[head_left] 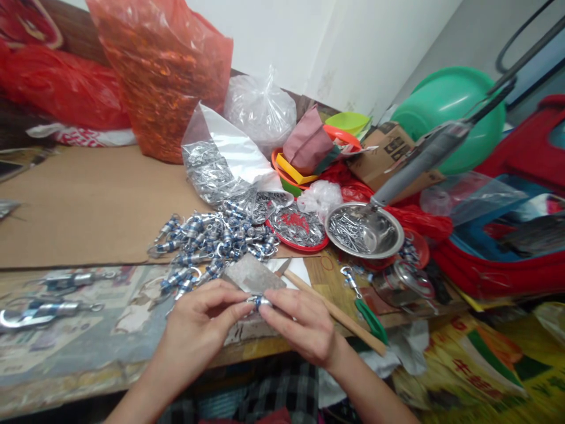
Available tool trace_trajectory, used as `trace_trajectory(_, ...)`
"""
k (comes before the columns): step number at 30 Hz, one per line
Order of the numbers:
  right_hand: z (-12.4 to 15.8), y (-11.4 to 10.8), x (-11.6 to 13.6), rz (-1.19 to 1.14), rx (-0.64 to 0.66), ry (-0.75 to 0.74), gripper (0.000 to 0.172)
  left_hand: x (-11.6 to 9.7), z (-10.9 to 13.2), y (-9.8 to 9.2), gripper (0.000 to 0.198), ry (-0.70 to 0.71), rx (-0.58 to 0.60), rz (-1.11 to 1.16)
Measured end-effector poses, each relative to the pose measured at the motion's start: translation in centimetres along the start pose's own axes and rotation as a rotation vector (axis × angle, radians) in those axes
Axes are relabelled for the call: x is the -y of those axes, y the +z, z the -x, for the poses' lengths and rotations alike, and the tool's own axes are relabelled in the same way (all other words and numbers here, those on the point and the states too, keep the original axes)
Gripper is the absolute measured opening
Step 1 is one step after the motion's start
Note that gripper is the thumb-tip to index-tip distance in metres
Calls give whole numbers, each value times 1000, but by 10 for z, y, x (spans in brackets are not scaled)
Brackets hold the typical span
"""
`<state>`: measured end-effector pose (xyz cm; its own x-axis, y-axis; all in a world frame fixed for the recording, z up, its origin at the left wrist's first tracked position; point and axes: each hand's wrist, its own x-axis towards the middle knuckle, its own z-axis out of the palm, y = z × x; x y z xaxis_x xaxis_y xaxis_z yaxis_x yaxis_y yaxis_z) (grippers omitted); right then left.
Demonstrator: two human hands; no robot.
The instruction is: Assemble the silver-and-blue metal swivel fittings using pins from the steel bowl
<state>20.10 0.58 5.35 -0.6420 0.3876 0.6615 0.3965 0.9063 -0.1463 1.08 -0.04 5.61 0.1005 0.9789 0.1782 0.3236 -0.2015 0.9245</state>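
Observation:
Between the fingertips of my left hand (212, 312) and my right hand (300, 318) is a small blue-and-silver metal fitting (259, 301). Both hands pinch it, one at each end, just above the bench's front edge. Right behind it lies a flat grey metal block (253, 273). A pile of similar blue-and-silver fittings (216, 232), some with hooks and rings, spreads behind my left hand. To the right, a wooden-handled tool (339, 312) slants toward the edge, its head partly hidden. One fitting with a ring (351, 280) lies apart by a green loop (371, 321).
A steel bowl (395, 241) and a red plate (304, 246) hold small metal parts. Behind stand an orange bag (163, 76) and a clear bag of metal pieces (207, 159). Longer hooked fittings (48, 311) lie left. A grey-handled rod (424, 159) slants above the bowl.

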Motion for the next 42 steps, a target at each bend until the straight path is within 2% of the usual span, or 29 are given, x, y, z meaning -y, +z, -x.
trace_trajectory(7,2,2,-1,-19,35,90,32,2,-2,0,9,72,-46,-60)
trace_trajectory(9,3,8,0,-60,-2,167,33,3,-2,0,9,-12,-22,3)
trace_trajectory(11,3,15,4,-134,-84,283,31,4,-1,2,12,-171,30,150)
trace_trajectory(14,0,22,9,-289,-170,480,20,8,2,8,43,-378,11,398)
trace_trajectory(16,-5,21,4,-386,-93,583,13,12,3,12,62,-436,-30,485)
trace_trajectory(18,-9,16,-15,-347,17,673,10,16,3,15,66,-460,-38,525)
trace_trajectory(20,-13,9,-47,-94,78,796,15,18,2,16,67,-484,-12,558)
trace_trajectory(21,-14,7,-67,137,110,896,19,18,1,16,68,-496,5,570)
trace_trajectory(22,-15,5,-87,222,131,950,22,18,0,16,68,-504,23,578)
trace_trajectory(25,-17,8,-136,335,228,1043,21,15,-2,14,65,-507,70,576)
trace_trajectory(29,-23,24,-163,376,323,1092,22,14,-4,13,64,-526,104,565)
trace_trajectory(33,-27,26,-170,326,325,1105,24,22,-5,13,64,-551,81,604)
trace_trajectory(37,-25,13,-167,211,221,1076,25,28,-5,12,60,-548,95,666)
trace_trajectory(39,-25,9,-152,109,167,1058,25,28,-5,11,58,-543,111,677)
trace_trajectory(42,-26,10,-112,-90,152,1022,21,27,-4,10,56,-537,109,654)
